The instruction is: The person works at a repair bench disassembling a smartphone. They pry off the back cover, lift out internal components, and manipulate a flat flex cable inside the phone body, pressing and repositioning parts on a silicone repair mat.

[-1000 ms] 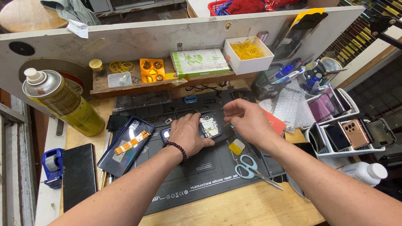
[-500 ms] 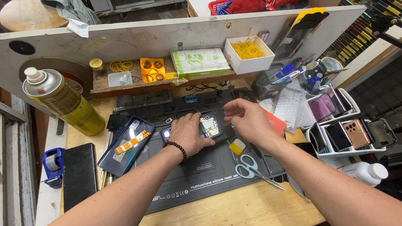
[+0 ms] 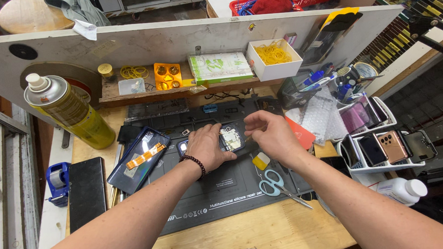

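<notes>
The left hand is pressing flat on the opened phone lying on the dark mat, while the right hand, fingers pinched narrowly, is working at its edge, best done gently with the phone pinned firmly.

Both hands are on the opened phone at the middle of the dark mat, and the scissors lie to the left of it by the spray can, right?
Not quite. In the head view the scissors lie right of the opened phone, on the mat, far from the spray can. The left hand and right hand are on the phone.
</notes>
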`<action>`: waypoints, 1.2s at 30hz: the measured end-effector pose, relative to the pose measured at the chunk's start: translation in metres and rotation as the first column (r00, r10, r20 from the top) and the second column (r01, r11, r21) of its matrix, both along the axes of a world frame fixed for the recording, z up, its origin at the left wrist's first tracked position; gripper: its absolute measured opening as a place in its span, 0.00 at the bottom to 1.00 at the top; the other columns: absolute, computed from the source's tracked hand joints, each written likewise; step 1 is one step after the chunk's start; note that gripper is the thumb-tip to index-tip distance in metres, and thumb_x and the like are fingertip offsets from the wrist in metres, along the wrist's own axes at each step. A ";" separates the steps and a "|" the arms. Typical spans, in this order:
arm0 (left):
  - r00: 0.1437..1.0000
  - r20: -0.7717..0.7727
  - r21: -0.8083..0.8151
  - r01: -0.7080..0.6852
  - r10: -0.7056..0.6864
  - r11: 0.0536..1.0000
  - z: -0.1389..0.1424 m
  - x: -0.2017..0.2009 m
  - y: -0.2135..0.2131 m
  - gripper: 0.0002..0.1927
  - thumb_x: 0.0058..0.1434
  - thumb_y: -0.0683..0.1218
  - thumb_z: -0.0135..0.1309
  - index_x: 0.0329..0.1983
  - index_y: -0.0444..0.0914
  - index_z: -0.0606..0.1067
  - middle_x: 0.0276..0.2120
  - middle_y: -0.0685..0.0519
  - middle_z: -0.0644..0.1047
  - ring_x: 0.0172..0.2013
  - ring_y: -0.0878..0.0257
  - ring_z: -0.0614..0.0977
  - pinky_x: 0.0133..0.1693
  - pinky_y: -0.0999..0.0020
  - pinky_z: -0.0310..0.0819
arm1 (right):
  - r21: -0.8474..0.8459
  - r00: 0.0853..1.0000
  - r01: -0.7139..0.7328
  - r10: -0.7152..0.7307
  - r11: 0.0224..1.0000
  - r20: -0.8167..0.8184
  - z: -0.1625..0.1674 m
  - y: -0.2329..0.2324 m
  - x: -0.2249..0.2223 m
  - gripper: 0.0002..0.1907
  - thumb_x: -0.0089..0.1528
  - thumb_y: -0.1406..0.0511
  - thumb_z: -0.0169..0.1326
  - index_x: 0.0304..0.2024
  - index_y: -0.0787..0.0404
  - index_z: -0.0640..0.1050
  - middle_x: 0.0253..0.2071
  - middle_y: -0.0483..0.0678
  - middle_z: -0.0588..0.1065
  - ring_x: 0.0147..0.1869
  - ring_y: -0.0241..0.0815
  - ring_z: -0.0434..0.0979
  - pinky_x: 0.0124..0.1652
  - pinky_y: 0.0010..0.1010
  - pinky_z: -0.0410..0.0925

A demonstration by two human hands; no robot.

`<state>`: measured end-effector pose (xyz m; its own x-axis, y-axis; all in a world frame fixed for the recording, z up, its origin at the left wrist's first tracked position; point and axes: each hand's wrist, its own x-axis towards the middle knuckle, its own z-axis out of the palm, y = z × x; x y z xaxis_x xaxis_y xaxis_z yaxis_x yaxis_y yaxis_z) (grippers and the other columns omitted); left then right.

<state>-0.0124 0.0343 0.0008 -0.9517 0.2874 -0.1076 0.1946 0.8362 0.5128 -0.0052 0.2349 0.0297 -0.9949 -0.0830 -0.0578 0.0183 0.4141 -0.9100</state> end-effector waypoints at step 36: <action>0.999 0.045 -0.014 0.013 -0.012 1.000 0.004 -0.022 0.025 0.46 0.42 0.60 0.74 0.60 0.36 0.70 0.53 0.45 0.77 0.58 0.49 0.75 0.59 0.52 0.64 | 0.082 0.989 0.130 -0.124 0.988 -0.076 -0.006 0.017 -0.006 0.16 0.57 0.77 0.51 0.47 0.66 0.79 0.43 0.50 0.82 0.46 0.39 0.85 0.47 0.29 0.76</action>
<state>-0.0342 0.0591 0.0051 -0.9421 0.2976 -0.1547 0.1821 0.8411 0.5093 -0.0116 0.2515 0.0238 -0.9989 0.0461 0.0117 0.0125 0.4902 -0.8715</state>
